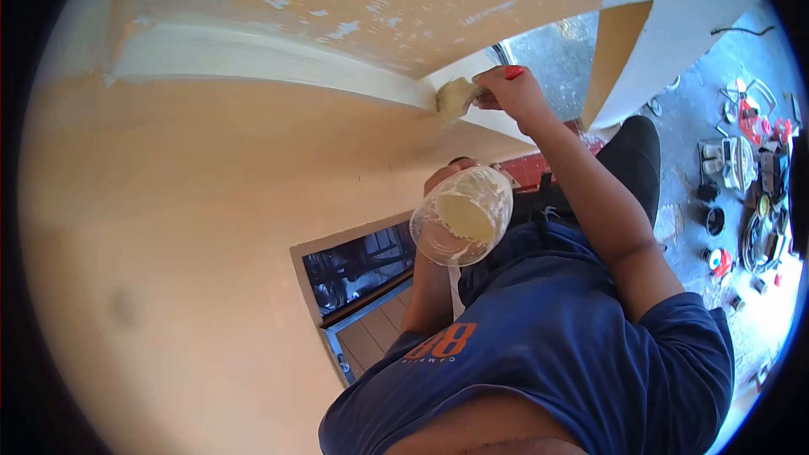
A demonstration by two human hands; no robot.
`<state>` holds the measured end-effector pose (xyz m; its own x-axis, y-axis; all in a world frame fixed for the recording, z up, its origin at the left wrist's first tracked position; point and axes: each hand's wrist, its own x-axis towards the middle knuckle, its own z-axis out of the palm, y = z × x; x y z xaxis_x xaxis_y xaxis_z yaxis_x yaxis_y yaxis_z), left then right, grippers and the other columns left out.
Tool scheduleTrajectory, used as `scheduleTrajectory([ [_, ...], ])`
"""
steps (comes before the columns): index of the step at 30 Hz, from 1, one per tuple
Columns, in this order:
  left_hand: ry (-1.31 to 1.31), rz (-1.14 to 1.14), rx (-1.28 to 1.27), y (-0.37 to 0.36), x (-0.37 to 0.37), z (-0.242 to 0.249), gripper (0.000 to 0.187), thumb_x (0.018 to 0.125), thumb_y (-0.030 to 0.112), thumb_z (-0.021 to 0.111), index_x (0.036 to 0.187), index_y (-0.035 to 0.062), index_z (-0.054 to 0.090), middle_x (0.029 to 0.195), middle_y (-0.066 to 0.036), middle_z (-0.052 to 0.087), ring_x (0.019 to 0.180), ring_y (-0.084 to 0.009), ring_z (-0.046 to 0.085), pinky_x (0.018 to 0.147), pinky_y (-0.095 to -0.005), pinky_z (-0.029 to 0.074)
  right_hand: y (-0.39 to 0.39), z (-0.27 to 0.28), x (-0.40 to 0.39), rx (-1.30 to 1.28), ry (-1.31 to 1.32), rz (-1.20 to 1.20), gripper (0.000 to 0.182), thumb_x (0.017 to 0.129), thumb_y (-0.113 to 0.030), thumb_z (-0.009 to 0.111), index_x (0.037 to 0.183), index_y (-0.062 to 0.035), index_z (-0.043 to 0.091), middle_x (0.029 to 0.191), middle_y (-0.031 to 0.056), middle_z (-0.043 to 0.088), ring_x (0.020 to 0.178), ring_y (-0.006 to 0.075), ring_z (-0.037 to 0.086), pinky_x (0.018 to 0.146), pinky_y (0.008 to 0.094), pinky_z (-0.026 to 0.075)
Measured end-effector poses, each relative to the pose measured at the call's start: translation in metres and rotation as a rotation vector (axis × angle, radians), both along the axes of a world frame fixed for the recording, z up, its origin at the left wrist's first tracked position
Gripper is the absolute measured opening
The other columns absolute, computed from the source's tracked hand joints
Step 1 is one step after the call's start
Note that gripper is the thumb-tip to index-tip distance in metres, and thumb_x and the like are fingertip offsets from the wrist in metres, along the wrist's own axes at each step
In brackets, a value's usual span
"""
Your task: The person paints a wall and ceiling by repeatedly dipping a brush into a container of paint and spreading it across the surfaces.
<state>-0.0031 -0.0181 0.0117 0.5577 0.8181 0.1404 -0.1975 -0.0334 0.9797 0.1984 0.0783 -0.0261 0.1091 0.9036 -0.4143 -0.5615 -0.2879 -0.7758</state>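
Observation:
A paintbrush (456, 99) with pale, paint-loaded bristles is in my right hand (516, 99), fingers closed round its handle; a bit of red shows at the grip. Its bristles touch or nearly touch the end of a white painted band (278, 59) on the peach wall (211, 152). Below it, my left hand (445, 175) is wrapped round a clear plastic container (425, 236), tilted so that its inside faces me. Cream paint (465, 217) lies inside and is smeared up its walls. Most of my left hand is hidden behind the container.
Patchy white marks cover the peach surface (472, 13) above. A framed opening (358, 265) is low on the left. Tools, cans and other items are strewn over the grey floor (683, 168) at right, with a red-and-white tool (748, 122) among them. Red material (531, 170) shows behind my hands.

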Motion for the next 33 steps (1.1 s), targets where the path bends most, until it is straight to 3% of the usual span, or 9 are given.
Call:
scheduleTrajectory([
  [3, -0.163, -0.009, -0.149, -0.004, 0.006, 0.007, 0.106, 0.034, 0.017, 0.094, 0.125, 0.0100, 0.040, 0.119, -0.013, 0.049, 0.113, -0.0265, 0.047, 0.091, -0.0375, 0.046, -0.001, 0.068, -0.008, 0.120, -0.090, 0.021, 0.019, 0.078, -0.010, 0.063, 0.088, 0.0059, 0.063, 0.079, 0.0120, 0.063, 0.065, 0.0174, 0.064, 0.061, 0.0259, 0.056],
  [6, -0.396, 0.036, -0.687, -0.001, 0.000, 0.000, 0.037, 0.086, 0.020, 0.058, 0.117, 0.0043, 0.050, 0.117, -0.015, 0.053, 0.105, -0.0235, 0.055, 0.087, -0.0360, 0.048, -0.001, 0.138, -0.009, 0.212, -0.001, -0.007, 0.018, 0.078, -0.010, 0.063, 0.088, 0.0055, 0.063, 0.079, 0.0118, 0.063, 0.065, 0.0177, 0.064, 0.060, 0.0258, 0.056],
  [10, -0.178, -0.105, -0.579, 0.004, -0.015, -0.016, 0.070, 0.073, 0.020, 0.074, 0.131, 0.0083, 0.036, 0.130, -0.014, 0.042, 0.121, -0.0245, 0.042, 0.099, -0.0372, 0.038, 0.011, 0.207, -0.010, 0.404, 0.076, -0.048, 0.021, 0.076, -0.010, 0.063, 0.086, 0.0081, 0.061, 0.075, 0.0117, 0.063, 0.061, 0.0161, 0.063, 0.055, 0.0247, 0.055],
  [13, -0.077, -0.153, -0.199, 0.005, -0.005, 0.006, 0.106, 0.049, 0.021, 0.088, 0.135, 0.0098, 0.029, 0.135, -0.012, 0.037, 0.124, -0.0242, 0.039, 0.101, -0.0363, 0.034, 0.020, 0.264, -0.007, 0.564, 0.102, -0.047, 0.023, 0.081, -0.014, 0.058, 0.091, 0.0058, 0.061, 0.082, 0.0127, 0.062, 0.066, 0.0193, 0.062, 0.061, 0.0294, 0.056],
  [17, -0.080, -0.192, -0.155, 0.007, 0.000, 0.024, 0.106, 0.048, 0.019, 0.089, 0.135, 0.0097, 0.029, 0.134, -0.010, 0.038, 0.123, -0.0232, 0.040, 0.101, -0.0361, 0.034, 0.030, 0.306, -0.005, 0.711, 0.206, -0.044, 0.024, 0.081, -0.016, 0.057, 0.096, 0.0036, 0.059, 0.082, 0.0137, 0.062, 0.071, 0.0221, 0.063, 0.066, 0.0322, 0.055],
  [20, -0.018, -0.146, -0.046, 0.008, 0.005, 0.037, 0.106, 0.048, 0.019, 0.089, 0.135, 0.0095, 0.029, 0.133, -0.009, 0.040, 0.122, -0.0224, 0.042, 0.100, -0.0356, 0.035, 0.034, 0.289, -0.006, 0.688, 0.394, -0.083, 0.024, 0.082, -0.016, 0.056, 0.096, 0.0028, 0.058, 0.082, 0.0133, 0.061, 0.073, 0.0219, 0.063, 0.068, 0.0321, 0.054],
  [25, 0.075, -0.085, 0.029, 0.006, 0.002, 0.046, 0.089, 0.054, 0.015, 0.086, 0.128, 0.0103, 0.036, 0.129, -0.013, 0.043, 0.121, -0.0249, 0.041, 0.098, -0.0389, 0.040, 0.023, 0.233, -0.026, 0.443, 0.421, -0.040, 0.020, 0.083, -0.016, 0.055, 0.097, -0.0011, 0.056, 0.083, 0.0126, 0.061, 0.072, 0.0216, 0.063, 0.069, 0.0331, 0.053],
  [28, 0.143, -0.036, 0.165, 0.000, -0.007, 0.047, 0.095, 0.050, 0.015, 0.089, 0.129, 0.0101, 0.036, 0.129, -0.013, 0.043, 0.121, -0.0244, 0.042, 0.097, -0.0393, 0.040, 0.008, 0.208, -0.007, 0.349, 0.266, 0.046, 0.025, 0.082, -0.017, 0.057, 0.099, 0.0005, 0.053, 0.089, 0.0139, 0.059, 0.077, 0.0230, 0.064, 0.069, 0.0332, 0.055],
  [33, 0.136, -0.019, 0.050, -0.007, -0.014, 0.040, 0.099, 0.048, 0.017, 0.090, 0.130, 0.0088, 0.036, 0.130, -0.011, 0.043, 0.121, -0.0228, 0.042, 0.098, -0.0385, 0.038, -0.004, 0.235, 0.000, 0.458, 0.411, -0.028, 0.023, 0.083, -0.017, 0.056, 0.098, 0.0005, 0.053, 0.087, 0.0134, 0.059, 0.077, 0.0216, 0.062, 0.070, 0.0318, 0.055],
])
